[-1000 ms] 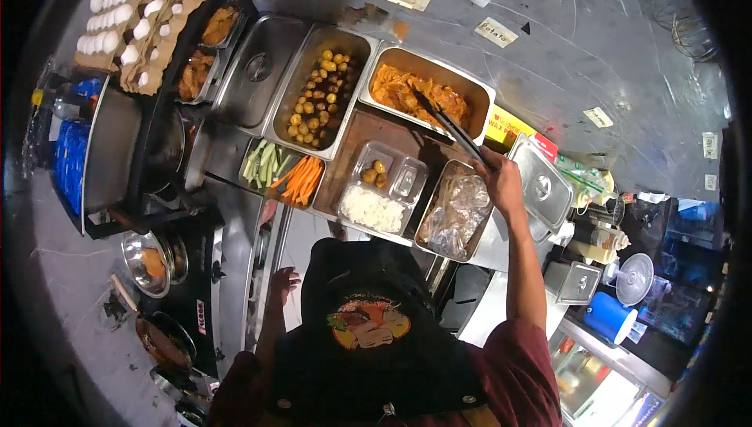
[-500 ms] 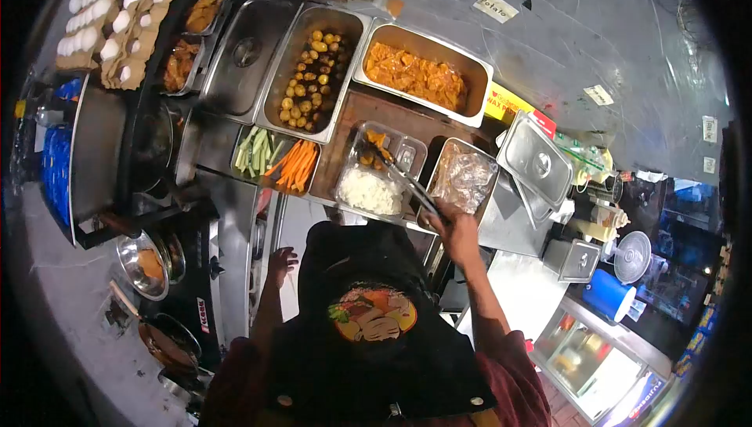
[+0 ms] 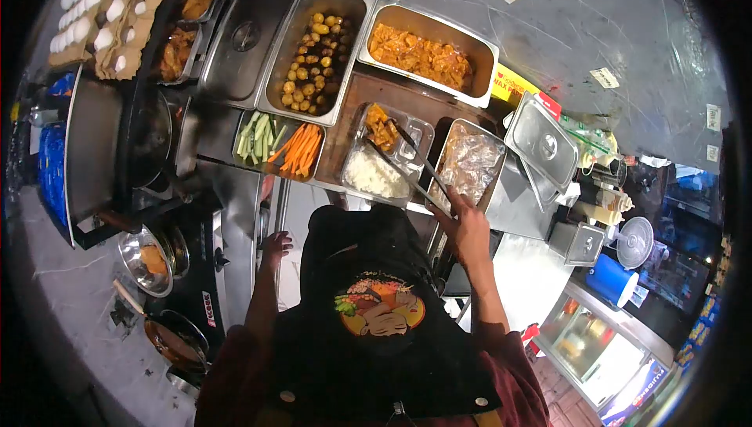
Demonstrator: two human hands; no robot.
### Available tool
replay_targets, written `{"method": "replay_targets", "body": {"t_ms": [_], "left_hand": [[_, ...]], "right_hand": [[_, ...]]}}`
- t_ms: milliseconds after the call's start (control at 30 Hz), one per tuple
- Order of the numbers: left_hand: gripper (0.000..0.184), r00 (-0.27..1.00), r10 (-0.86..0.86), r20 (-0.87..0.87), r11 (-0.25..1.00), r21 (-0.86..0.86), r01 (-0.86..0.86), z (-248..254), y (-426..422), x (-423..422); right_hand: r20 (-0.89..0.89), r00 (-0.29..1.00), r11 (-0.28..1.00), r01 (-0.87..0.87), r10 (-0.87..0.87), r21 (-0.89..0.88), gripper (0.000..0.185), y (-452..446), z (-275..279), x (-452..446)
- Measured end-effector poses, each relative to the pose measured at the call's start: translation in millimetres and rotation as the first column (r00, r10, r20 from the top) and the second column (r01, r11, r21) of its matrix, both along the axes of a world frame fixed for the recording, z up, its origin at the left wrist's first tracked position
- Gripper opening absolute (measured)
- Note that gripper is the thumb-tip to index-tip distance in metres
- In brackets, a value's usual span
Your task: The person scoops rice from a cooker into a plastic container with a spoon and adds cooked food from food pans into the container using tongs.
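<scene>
My right hand (image 3: 468, 231) grips metal tongs (image 3: 424, 162), whose two arms are apart at the tips. They reach over a clear plastic compartment tray (image 3: 421, 135), around orange-brown sauced pieces (image 3: 382, 128) in its upper left compartment. White rice (image 3: 376, 175) fills the compartment below. To the right of this tray is a metal pan (image 3: 496, 168) holding something in clear plastic wrap (image 3: 470, 162). Down at the counter's front edge, my left hand (image 3: 276, 247) is empty, its fingers apart and slightly bent.
Behind stand a pan of sauced pieces (image 3: 419, 52) and one of small potatoes or eggs in dark liquid (image 3: 317, 59). Cucumber sticks (image 3: 257, 139) and carrot sticks (image 3: 299, 150) lie left. Metal lids (image 3: 540, 137) lean at right; egg cartons (image 3: 117, 12) are far left.
The tongs have spread apart over the sauced pieces, and more of those pieces now show in the tray. My right hand has shifted slightly right and down. The whole view has moved a little.
</scene>
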State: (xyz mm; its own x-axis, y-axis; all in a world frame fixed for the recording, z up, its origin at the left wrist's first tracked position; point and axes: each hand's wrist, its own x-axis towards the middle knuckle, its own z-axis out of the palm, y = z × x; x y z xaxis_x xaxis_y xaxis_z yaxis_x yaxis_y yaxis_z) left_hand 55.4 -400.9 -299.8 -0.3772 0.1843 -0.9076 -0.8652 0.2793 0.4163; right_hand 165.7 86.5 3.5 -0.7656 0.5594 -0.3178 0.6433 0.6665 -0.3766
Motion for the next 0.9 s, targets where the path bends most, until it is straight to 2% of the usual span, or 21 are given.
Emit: {"method": "replay_targets", "body": {"t_ms": [67, 100, 200, 267, 400, 467, 700, 767, 800, 867, 900], "left_hand": [[0.031, 0.999, -0.049, -0.012, 0.992, -0.115, 0.048, 7.5, 1.0, 9.2], [0.031, 0.999, -0.048, -0.011, 0.992, -0.115, 0.046, 8.4, 0.1, 12.9], [0.032, 0.999, -0.049, 0.006, 0.991, -0.126, 0.049, 8.5, -4.3, 22.2], [0.034, 0.999, 0.027, 0.045, 0.996, -0.091, -0.023, -2.0, -8.5, 27.6], [0.035, 0.999, 0.039, 0.036, 0.998, -0.06, -0.036, 4.5, -3.3, 27.4], [0.037, 0.996, 0.071, 0.046, 0.997, 0.007, -0.071, 3.6, -3.6, 27.4], [0.041, 0.998, 0.05, 0.037, 0.993, -0.108, -0.046, 11.6, 5.2, 35.3], [0.044, 0.998, 0.016, -0.054, 1.0, 0.002, -0.016, 16.7, 0.1, 43.1], [0.044, 0.998, 0.014, -0.054, 1.0, 0.001, -0.014, 18.8, 1.7, 43.3], [0.046, 0.998, 0.033, 0.048, 0.993, -0.117, -0.028, 23.2, 5.1, 42.2], [0.046, 0.998, 0.026, 0.055, 0.994, -0.104, -0.021, 23.9, 2.5, 43.0]], "right_hand": [[0.121, 0.993, 0.999, 0.008, -0.012, 0.034, 0.052, 0.6, 22.7, -8.5], [0.123, 0.992, 0.999, 0.002, -0.008, 0.046, 0.052, 2.1, 25.2, -8.7], [0.039, 0.998, 0.995, -0.046, 0.042, 0.093, 0.052, 12.0, 15.2, -9.6], [0.039, 0.997, 0.992, -0.075, 0.071, 0.101, 0.049, 19.1, 7.4, -17.7], [0.016, 0.998, 0.995, -0.058, 0.057, 0.084, 0.043, 21.3, 10.1, -42.4], [0.007, 0.995, 0.989, -0.098, 0.098, 0.108, 0.042, 23.4, 6.6, -46.5], [0.086, 0.988, 0.983, -0.137, 0.127, 0.123, 0.041, 27.2, -18.8, -58.7], [0.09, 0.991, 0.988, -0.107, 0.097, 0.113, 0.04, 27.9, -20.7, -61.4], [0.089, 0.991, 0.988, -0.105, 0.095, 0.111, 0.04, 28.3, -20.3, -61.3], [0.035, 0.996, 0.993, -0.079, 0.076, 0.091, 0.039, 30.9, -18.5, -61.3], [0.033, 0.997, 0.993, -0.078, 0.075, 0.092, 0.039, 32.6, -18.3, -60.1]]}}
